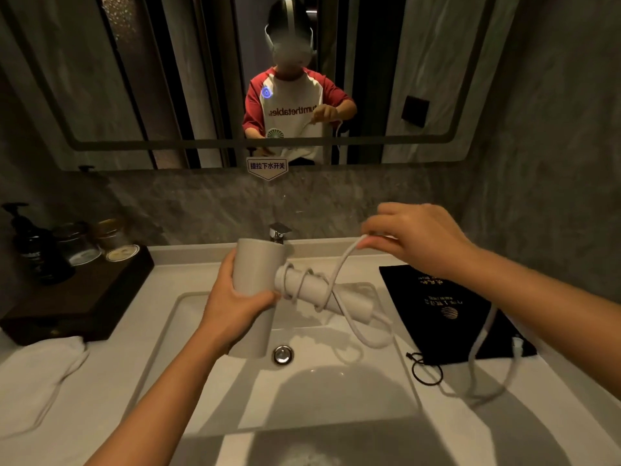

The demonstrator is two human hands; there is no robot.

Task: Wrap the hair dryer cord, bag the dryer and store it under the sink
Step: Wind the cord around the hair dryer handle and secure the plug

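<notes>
Over the sink (400, 375), the left hand (232, 297) grips the hair dryer (253, 274) by its barrel; the right hand (413, 237) pinches the cord (339, 267), coiled around the handle. A black bag (447, 307) lies right on the table (571, 395), a towel (37, 375) left, probably jars (97, 240) far left

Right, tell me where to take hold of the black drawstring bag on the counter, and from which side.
Pinch the black drawstring bag at its near edge, where the cord loops mark the mouth. It lies flat right of the sink, so come from above with the right hand.
</notes>
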